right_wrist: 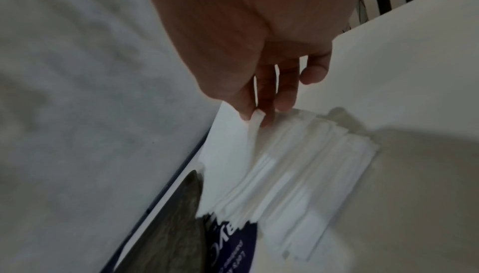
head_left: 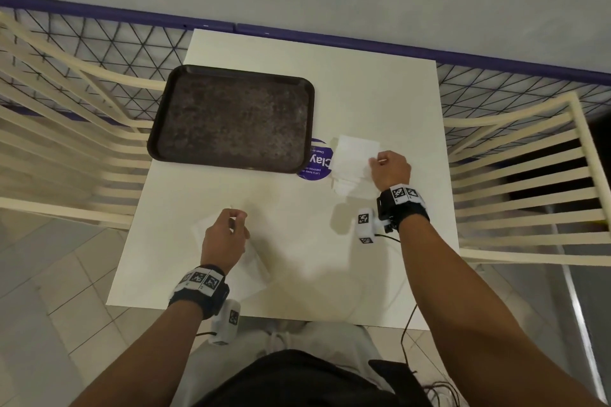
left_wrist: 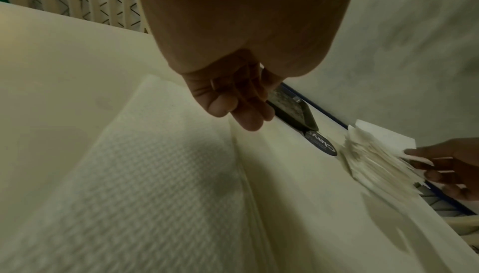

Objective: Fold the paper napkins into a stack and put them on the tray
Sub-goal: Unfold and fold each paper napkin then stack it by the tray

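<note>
The white worktop (head_left: 330, 82) stands against a railing with a purple top bar and black mesh, cream slatted chairs (head_left: 529, 182) on either side and pale floor tiles below. The dark brown tray (head_left: 158, 142) lies empty at the far left of the worktop, apparently kept bare to receive the finished stack. Just right of it, partly covering a round purple sticker (head_left: 315, 162), sits the loose pile of paper napkins (head_left: 350, 158), fanned and uneven. The right hand (head_left: 391, 168) pinches the top napkin of this pile at its near corner between thumb and fingers, probably to peel one sheet free for folding. Nearer the person, an embossed napkin (left_wrist: 145, 175) lies flat on the worktop, likely the start of the folded stack. The left hand (head_left: 226, 235) hovers over it with fingers curled; whether it grips the paper cannot be told.
</note>
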`<state>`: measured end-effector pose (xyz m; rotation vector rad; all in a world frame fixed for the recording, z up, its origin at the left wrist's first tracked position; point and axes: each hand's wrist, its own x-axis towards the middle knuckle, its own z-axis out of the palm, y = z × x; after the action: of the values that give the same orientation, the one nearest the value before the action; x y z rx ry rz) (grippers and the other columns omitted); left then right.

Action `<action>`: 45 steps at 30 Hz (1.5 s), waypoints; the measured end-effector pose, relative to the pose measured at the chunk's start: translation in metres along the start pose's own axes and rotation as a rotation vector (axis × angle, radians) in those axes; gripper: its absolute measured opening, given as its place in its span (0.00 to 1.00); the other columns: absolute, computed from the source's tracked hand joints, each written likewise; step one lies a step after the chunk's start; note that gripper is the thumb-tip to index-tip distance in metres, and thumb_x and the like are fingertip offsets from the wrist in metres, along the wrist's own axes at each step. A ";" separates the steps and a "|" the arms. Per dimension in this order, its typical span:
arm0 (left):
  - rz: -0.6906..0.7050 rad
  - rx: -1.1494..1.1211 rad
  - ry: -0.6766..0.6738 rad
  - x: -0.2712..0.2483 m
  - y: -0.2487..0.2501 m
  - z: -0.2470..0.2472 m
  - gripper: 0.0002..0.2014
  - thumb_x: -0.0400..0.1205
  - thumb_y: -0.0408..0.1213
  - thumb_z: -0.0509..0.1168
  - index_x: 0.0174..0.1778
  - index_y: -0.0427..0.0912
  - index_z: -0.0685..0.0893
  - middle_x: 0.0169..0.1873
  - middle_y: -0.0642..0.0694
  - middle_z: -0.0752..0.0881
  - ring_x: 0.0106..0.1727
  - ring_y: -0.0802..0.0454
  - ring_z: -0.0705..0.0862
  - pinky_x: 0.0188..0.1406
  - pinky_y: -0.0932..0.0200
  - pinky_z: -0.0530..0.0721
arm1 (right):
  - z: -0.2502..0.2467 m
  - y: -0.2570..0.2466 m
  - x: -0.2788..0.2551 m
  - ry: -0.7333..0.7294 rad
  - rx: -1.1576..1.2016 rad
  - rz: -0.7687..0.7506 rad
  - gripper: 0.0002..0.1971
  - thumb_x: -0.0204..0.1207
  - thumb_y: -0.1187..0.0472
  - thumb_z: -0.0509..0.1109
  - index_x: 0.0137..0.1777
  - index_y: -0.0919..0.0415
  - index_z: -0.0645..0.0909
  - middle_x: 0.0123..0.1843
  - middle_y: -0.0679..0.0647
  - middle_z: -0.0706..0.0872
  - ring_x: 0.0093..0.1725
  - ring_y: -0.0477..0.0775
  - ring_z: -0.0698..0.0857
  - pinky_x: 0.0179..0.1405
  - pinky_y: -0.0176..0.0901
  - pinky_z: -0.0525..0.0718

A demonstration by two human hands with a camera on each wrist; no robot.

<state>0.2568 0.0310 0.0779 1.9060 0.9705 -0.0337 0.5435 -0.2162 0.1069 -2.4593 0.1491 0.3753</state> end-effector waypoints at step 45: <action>-0.162 -0.174 -0.121 -0.011 -0.037 -0.006 0.12 0.83 0.37 0.69 0.60 0.57 0.85 0.55 0.52 0.93 0.59 0.46 0.90 0.69 0.42 0.87 | 0.150 0.008 -0.205 -0.240 0.085 -0.017 0.07 0.73 0.59 0.81 0.44 0.61 0.87 0.41 0.49 0.87 0.41 0.48 0.82 0.39 0.20 0.69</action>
<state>0.2234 0.0368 0.0582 1.6446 1.0095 -0.1529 0.3123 -0.1272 0.0509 -2.3095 0.0419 0.6395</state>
